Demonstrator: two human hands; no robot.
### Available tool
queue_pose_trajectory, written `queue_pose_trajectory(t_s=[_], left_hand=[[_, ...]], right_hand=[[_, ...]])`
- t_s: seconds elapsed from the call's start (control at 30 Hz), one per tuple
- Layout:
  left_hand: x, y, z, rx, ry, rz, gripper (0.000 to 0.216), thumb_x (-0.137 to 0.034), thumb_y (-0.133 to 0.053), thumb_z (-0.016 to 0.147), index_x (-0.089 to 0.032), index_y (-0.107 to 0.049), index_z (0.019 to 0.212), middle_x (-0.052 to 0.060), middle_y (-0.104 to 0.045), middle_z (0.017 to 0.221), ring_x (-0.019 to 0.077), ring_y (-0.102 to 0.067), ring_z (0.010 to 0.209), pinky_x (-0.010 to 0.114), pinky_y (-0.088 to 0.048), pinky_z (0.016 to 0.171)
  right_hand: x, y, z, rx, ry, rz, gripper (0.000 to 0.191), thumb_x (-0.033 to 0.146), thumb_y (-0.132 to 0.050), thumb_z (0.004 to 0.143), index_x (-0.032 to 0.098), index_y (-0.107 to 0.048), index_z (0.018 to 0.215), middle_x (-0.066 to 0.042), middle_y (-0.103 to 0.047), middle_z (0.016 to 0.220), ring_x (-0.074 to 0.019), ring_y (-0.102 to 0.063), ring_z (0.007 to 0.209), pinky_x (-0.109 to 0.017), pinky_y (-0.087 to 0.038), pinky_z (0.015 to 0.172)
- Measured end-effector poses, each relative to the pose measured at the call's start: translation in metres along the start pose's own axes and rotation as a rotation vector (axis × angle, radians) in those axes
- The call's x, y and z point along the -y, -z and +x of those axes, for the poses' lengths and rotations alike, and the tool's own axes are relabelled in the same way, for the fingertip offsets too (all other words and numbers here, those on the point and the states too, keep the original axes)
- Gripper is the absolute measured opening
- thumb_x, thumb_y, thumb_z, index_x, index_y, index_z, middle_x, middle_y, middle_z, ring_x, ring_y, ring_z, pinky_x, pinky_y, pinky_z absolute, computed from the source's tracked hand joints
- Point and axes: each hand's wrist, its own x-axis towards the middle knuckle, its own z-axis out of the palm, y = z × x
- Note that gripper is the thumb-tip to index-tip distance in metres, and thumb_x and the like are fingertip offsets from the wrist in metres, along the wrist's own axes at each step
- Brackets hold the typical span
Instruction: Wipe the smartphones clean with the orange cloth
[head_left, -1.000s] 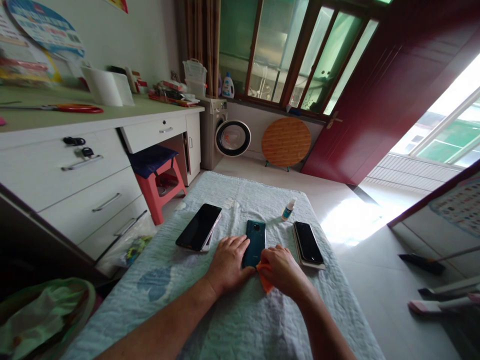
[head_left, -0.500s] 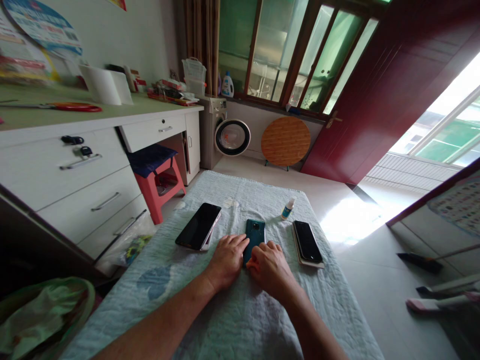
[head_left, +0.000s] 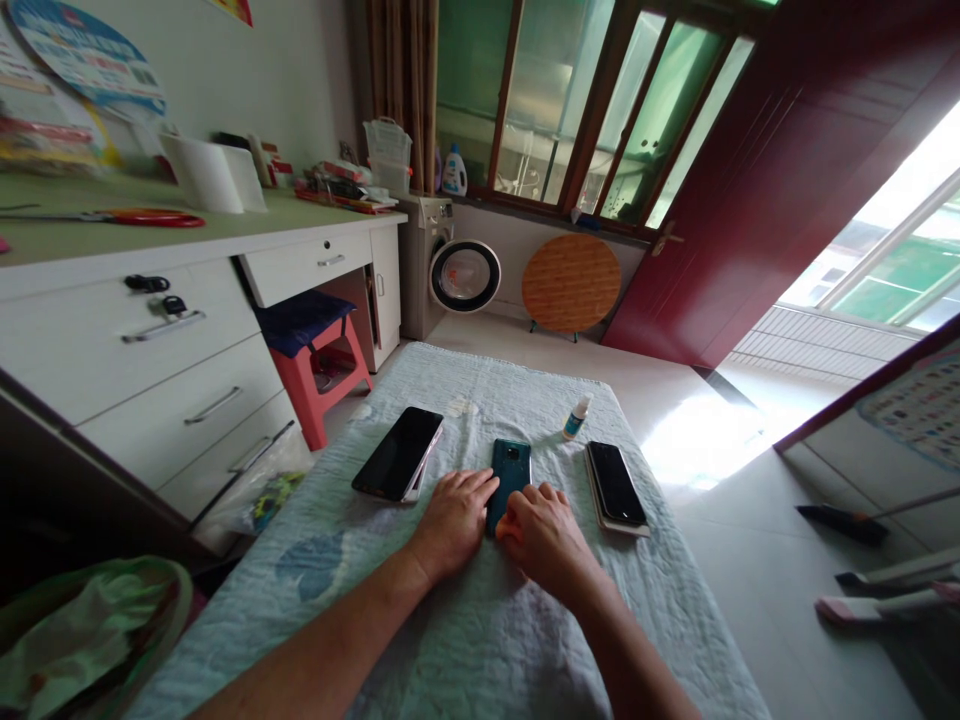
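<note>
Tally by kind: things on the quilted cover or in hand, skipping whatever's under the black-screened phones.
Phones: 3 (teal phone, left black-screened phone, right black-screened phone)
Bottles: 1 (small bottle)
Cloths: 1 (orange cloth, mostly hidden by the right hand)
Total: 5

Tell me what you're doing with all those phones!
A person's left hand lies along the left edge of a teal phone, back side up on a pale blue cover. The right hand grips a bunched orange cloth at the phone's near end. A dark-screened phone lies off to the left, another black phone to the right, and a little bottle stands farther back. Nobody's touching those three.
</note>
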Motion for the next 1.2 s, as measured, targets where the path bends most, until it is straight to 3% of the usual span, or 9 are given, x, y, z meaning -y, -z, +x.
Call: queue_pose_trajectory(t_s=[0.3,0.43,0.57,0.77,1.07,1.2], left_hand=[[-0.002,0.004,0.000,0.007,0.002,-0.005,0.058,-0.013,-0.051,0.076,-0.018,-0.057,0.133,0.008,-0.052,0.143,0.0260,-0.046,0.131,0.045,-0.031,0.115],[-0.004,0.006,-0.002,0.003,-0.007,0.003,0.059,-0.033,-0.063,0.077,-0.016,-0.057,0.133,0.011,-0.052,0.143,0.0297,-0.047,0.131,0.047,-0.032,0.113],[-0.003,0.004,-0.004,-0.026,-0.026,-0.004,0.075,-0.053,-0.073,0.070,-0.016,-0.056,0.133,0.013,-0.053,0.142,0.0316,-0.048,0.129,0.048,-0.033,0.112],[-0.002,-0.001,-0.004,-0.062,-0.035,-0.009,0.077,-0.063,-0.070,0.071,-0.017,-0.057,0.131,0.014,-0.055,0.139,0.0331,-0.050,0.126,0.049,-0.034,0.110],[-0.002,0.000,-0.004,-0.055,-0.046,0.025,0.076,-0.065,-0.065,0.076,-0.015,-0.056,0.132,0.016,-0.055,0.139,0.0348,-0.050,0.126,0.051,-0.034,0.109],[-0.004,-0.001,-0.005,-0.071,-0.037,0.036,0.071,-0.058,-0.069,0.075,-0.016,-0.057,0.130,0.015,-0.057,0.137,0.0337,-0.050,0.126,0.049,-0.035,0.109]], right_hand=[[-0.021,0.012,-0.003,0.139,-0.044,0.037,0.010,0.024,-0.057,0.082,0.020,-0.064,0.089,-0.004,-0.067,0.092,-0.0209,-0.053,0.092,-0.031,-0.027,0.077],[-0.026,0.013,-0.002,0.187,-0.057,0.032,0.011,0.021,-0.056,0.082,0.020,-0.064,0.090,-0.004,-0.068,0.093,-0.0206,-0.054,0.092,-0.031,-0.026,0.076],[-0.034,0.011,-0.001,0.216,-0.045,0.018,0.007,0.018,-0.059,0.080,0.021,-0.063,0.085,-0.003,-0.069,0.089,-0.0199,-0.055,0.088,-0.030,-0.026,0.074],[-0.041,0.011,0.002,0.035,-0.083,0.043,0.017,0.016,-0.048,0.090,0.020,-0.063,0.083,-0.003,-0.066,0.087,-0.0180,-0.054,0.086,-0.028,-0.031,0.077],[-0.054,0.009,0.005,-0.246,-0.151,0.116,0.019,0.009,-0.046,0.087,0.021,-0.062,0.086,-0.004,-0.060,0.093,-0.0181,-0.050,0.089,-0.027,-0.034,0.080],[-0.056,0.007,0.008,-0.363,-0.182,0.133,0.020,0.009,-0.042,0.089,0.020,-0.058,0.095,-0.005,-0.060,0.094,-0.0192,-0.050,0.089,-0.029,-0.035,0.083]])
